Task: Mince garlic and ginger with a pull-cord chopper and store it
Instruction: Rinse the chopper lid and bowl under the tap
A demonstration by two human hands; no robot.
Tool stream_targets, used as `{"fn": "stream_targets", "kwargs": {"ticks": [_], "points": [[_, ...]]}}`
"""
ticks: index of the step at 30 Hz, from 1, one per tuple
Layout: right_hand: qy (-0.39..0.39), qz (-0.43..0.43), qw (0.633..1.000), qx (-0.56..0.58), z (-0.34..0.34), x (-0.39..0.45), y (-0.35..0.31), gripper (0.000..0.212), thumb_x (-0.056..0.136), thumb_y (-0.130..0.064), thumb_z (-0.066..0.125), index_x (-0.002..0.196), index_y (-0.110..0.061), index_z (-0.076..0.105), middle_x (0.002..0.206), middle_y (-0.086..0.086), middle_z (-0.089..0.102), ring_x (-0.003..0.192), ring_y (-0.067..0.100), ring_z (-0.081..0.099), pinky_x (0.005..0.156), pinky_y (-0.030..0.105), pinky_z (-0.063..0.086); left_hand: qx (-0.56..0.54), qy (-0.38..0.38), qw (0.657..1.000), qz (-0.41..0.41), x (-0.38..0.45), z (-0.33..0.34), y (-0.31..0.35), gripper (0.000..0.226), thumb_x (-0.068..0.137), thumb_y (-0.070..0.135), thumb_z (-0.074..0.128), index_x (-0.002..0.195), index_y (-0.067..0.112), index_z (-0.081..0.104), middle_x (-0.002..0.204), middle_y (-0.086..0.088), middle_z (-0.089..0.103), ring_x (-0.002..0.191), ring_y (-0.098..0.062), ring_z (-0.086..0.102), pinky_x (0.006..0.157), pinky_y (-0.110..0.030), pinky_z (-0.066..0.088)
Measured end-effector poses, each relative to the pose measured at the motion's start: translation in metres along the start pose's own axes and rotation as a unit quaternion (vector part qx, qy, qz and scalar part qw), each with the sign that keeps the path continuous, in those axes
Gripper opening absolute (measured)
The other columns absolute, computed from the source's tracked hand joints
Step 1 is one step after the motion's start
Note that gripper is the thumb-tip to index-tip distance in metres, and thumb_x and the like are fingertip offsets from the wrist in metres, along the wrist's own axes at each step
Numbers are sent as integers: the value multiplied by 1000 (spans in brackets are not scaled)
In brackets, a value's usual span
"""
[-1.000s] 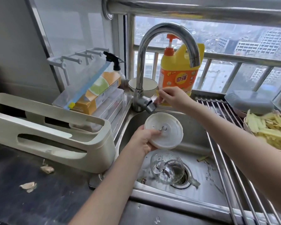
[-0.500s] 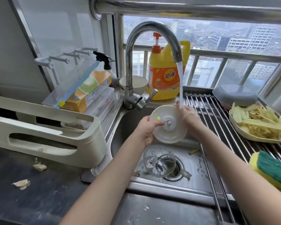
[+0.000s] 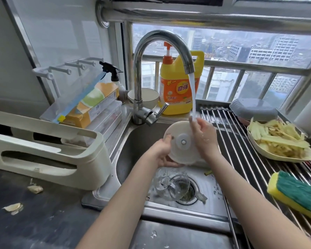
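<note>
The round white chopper lid (image 3: 180, 142) is held upright over the steel sink (image 3: 133, 141), its underside with the small centre hub facing me. My left hand (image 3: 161, 152) grips its left and lower rim. My right hand (image 3: 204, 136) lies against the lid's right edge with fingers pointing up into the water stream from the tap (image 3: 162, 44). Below them the clear chopper bowl (image 3: 171, 185) with its blade inside lies tipped on the sink floor beside the drain (image 3: 191, 192).
A yellow dish-soap jug (image 3: 178, 87) and a white bowl (image 3: 144, 97) stand behind the tap. A roll-up steel rack (image 3: 241, 141) spans the sink's right side, bearing a plate of peelings (image 3: 278, 142), a grey dish (image 3: 253, 108) and a sponge (image 3: 298, 193). A cream rack (image 3: 48, 150) stands left; garlic skins (image 3: 13, 207) litter the dark counter.
My right hand left the tap handle and came down to the lid's right edge. Water now runs onto that hand and the lid.
</note>
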State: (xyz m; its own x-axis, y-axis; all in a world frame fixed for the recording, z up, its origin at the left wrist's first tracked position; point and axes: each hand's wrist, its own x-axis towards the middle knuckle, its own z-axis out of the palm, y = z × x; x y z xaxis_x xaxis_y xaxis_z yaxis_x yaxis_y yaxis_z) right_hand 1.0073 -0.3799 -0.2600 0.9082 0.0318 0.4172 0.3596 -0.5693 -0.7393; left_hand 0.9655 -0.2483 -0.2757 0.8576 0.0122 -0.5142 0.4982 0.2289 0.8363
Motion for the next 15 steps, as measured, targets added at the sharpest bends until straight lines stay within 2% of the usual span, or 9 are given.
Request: {"fn": "stream_targets", "kwargs": {"ticks": [2, 4, 5, 7, 9, 12, 15], "points": [[-39, -7, 996, -84, 2, 0, 1, 29, 94, -50, 47, 84, -27, 61, 73, -4, 59, 65, 15, 55, 58, 28, 43, 16, 1, 999, -37, -2, 0, -2, 49, 103, 46, 29, 128, 5, 41, 111, -23, 54, 75, -34, 64, 60, -46, 60], [-56, -20, 986, -156, 3, -1, 0, 32, 92, -54, 47, 105, -31, 65, 91, 1, 67, 82, 22, 62, 69, 35, 51, 32, -2, 997, -64, -3, -2, -1, 56, 100, 51, 37, 122, 0, 45, 104, -24, 60, 72, -33, 65, 54, -43, 59], [-52, -30, 983, -173, 3, -1, -2, 33, 93, -53, 45, 109, -31, 65, 95, 2, 68, 85, 23, 63, 69, 36, 53, 27, -5, 997, -74, -1, -3, -2, 58, 97, 53, 42, 119, -1, 46, 99, -24, 61, 73, -33, 65, 55, -42, 59], [-23, -36, 984, -172, 3, -2, -4, 37, 95, -51, 43, 105, -25, 67, 85, 2, 67, 75, 21, 62, 56, 30, 47, -25, -12, 995, -96, 2, -3, -3, 62, 93, 54, 51, 116, -3, 47, 96, -23, 61, 76, -33, 64, 58, -42, 59], [17, -10, 989, -148, 3, -3, -8, 39, 96, -47, 43, 93, -16, 67, 71, 0, 60, 63, 19, 55, 47, 24, 34, -85, -9, 990, -110, 5, -2, -7, 68, 85, 59, 58, 110, -4, 51, 92, -20, 63, 76, -29, 64, 62, -37, 59], [24, 9, 989, -147, 1, -1, -11, 40, 97, -44, 43, 87, -11, 64, 77, 9, 64, 70, 26, 59, 55, 28, 37, -162, -16, 978, -131, 10, 6, -15, 75, 75, 69, 61, 100, -1, 55, 78, -15, 67, 65, -26, 67, 57, -32, 58], [-47, 53, 977, -200, 1, 4, -9, 31, 97, -42, 40, 92, -15, 55, 90, 11, 62, 87, 32, 60, 67, 32, 42, -158, -12, 980, -121, 10, 14, -18, 88, 76, 78, 47, 111, -1, 56, 90, -22, 69, 78, -33, 70, 65, -38, 59]]}}
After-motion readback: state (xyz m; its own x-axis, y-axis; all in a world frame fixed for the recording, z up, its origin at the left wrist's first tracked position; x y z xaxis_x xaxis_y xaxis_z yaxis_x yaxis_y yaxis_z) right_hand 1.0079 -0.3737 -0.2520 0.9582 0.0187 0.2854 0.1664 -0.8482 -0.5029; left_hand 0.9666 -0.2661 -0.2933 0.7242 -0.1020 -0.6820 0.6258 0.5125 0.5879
